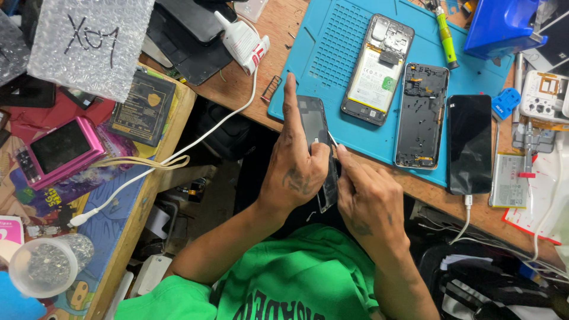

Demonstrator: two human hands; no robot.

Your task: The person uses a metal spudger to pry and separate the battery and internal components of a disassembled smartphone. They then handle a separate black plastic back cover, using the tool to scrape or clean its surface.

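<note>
Phone panel [320,148] held near-upright above lap, long axis near-to-far, gripped in left hand [296,172]. Right hand [367,198] pinched thin tool [333,141] at panel's right edge, just near of blue mat [332,47].

I see a dark, flat phone panel [317,142] standing nearly on edge, lengthwise away from me, just off the front edge of the tabletop [284,24]. Its upper part shows a grey inner face (the lower end is glossy black). A thin light sliver touches its right edge mid-length.
</note>
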